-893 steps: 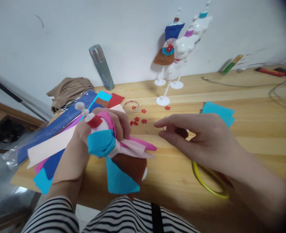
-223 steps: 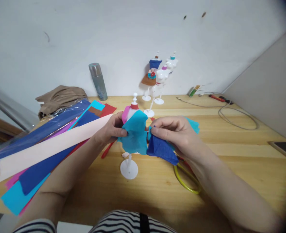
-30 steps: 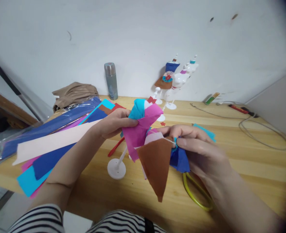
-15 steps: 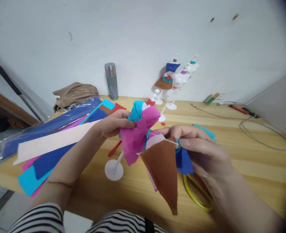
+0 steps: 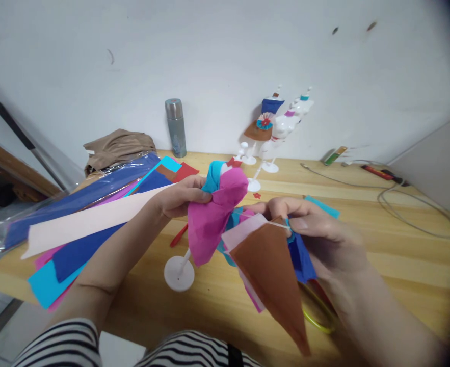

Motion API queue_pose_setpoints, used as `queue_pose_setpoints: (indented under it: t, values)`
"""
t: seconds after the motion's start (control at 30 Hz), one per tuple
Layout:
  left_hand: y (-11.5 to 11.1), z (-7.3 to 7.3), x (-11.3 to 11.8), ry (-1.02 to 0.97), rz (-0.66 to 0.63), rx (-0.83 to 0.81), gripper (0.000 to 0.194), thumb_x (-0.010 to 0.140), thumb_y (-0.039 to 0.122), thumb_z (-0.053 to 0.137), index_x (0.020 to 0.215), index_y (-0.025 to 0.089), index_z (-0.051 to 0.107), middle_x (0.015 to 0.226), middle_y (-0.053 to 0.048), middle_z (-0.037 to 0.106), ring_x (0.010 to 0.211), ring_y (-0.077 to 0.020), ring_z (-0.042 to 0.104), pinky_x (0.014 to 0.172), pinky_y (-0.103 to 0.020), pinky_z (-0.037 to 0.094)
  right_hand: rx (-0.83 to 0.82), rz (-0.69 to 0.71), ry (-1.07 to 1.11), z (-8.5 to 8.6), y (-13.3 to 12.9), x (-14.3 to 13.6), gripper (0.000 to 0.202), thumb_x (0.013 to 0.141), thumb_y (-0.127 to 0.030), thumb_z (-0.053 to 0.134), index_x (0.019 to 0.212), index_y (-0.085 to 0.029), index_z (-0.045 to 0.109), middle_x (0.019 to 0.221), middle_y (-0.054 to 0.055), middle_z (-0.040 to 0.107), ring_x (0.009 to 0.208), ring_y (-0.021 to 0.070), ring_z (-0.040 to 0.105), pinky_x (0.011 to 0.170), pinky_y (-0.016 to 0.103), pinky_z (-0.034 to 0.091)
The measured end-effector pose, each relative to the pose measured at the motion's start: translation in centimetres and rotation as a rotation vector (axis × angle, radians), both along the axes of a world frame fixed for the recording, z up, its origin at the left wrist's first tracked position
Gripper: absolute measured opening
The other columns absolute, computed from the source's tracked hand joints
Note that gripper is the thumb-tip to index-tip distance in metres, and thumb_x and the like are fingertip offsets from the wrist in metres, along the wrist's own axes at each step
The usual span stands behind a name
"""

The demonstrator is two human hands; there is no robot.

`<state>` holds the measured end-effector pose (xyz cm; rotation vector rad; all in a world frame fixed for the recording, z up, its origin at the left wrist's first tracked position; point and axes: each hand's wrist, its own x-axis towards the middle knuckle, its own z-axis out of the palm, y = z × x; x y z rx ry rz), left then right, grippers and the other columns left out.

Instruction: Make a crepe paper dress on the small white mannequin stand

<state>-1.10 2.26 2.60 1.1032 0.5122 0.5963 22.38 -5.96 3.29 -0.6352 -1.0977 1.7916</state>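
Note:
A small white dress form, wrapped in turquoise and magenta crepe paper [image 5: 213, 219], leans tilted in my left hand [image 5: 182, 196]. My thumb and fingers close around its bodice, and its round white base [image 5: 173, 275] hangs over the table. My right hand [image 5: 320, 232] pinches a thin white string [image 5: 278, 224] beside the form. Gathered paper pieces hang along the string: a large brown one [image 5: 266, 270], pale pink ones behind it, and a dark blue one [image 5: 301, 262] below my right fingers. How the string meets the form is hidden.
Paper strips [image 5: 90, 216] lie on the left, near a plastic-wrapped blue bundle and brown cloth [image 5: 120, 148]. A flask [image 5: 176, 130] and more dress forms [image 5: 286, 122] stand by the wall. Yellow-handled scissors [image 5: 318, 311] lie under my right hand. A cable [image 5: 381, 204] runs at right.
My right hand has drawn slightly to the right with the string, and the brown paper has swung right and down. The dress form has shifted slightly left in my left hand.

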Motion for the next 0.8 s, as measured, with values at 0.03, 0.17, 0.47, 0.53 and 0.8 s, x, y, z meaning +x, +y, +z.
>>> queue_pose_setpoints:
  t: [0.03,0.17,0.47,0.53,0.8]
  values:
    - [0.0,-0.1,0.0,-0.009,0.007,0.004,0.036,0.053,0.034,0.095,0.074,0.012,0.074,0.068,-0.005,0.072,0.06,-0.0151,0.067,0.058,-0.024,0.053,0.006,0.011,0.007,0.0,0.0,0.0,0.015,0.069,-0.033,0.081,0.063,-0.022,0.073,0.088,0.009,0.079,0.064,0.0187,0.066,0.063,0.033,0.053]
    - [0.2,-0.7,-0.6,-0.014,0.068,-0.006,0.043,0.047,0.038,0.097,0.072,0.012,0.074,0.065,-0.004,0.072,0.055,-0.0145,0.065,0.055,-0.023,0.053,0.003,0.039,0.028,0.2,-0.1,0.2,0.018,0.07,-0.035,0.08,0.063,-0.021,0.071,0.09,0.01,0.079,0.066,0.0197,0.068,0.064,0.034,0.053]
    - [1.5,-3.2,-1.6,-0.012,-0.018,0.165,0.055,0.05,0.055,0.096,0.075,0.011,0.075,0.07,-0.01,0.074,0.063,-0.0213,0.07,0.06,-0.03,0.058,-0.071,0.121,0.112,-0.4,0.3,0.3,0.011,0.064,-0.029,0.084,0.065,-0.021,0.078,0.102,0.007,0.083,0.083,0.0201,0.078,0.077,0.028,0.06]
    - [1.6,-3.4,-1.4,0.004,-0.058,0.2,0.055,0.052,0.059,0.093,0.074,0.011,0.076,0.069,-0.011,0.074,0.061,-0.0217,0.069,0.059,-0.031,0.057,-0.076,0.138,0.127,-0.5,0.3,0.4,0.011,0.066,-0.03,0.084,0.068,-0.021,0.079,0.107,0.007,0.083,0.088,0.0202,0.079,0.077,0.027,0.06]
    - [1.1,-4.6,-0.3,0.006,-0.01,0.275,0.064,0.043,0.07,0.091,0.07,0.014,0.071,0.061,-0.009,0.07,0.055,-0.0225,0.067,0.058,-0.034,0.056,-0.121,0.231,0.157,-0.8,0.4,0.2,0.012,0.066,-0.028,0.083,0.064,-0.019,0.076,0.096,0.008,0.083,0.076,0.0165,0.076,0.075,0.026,0.058]
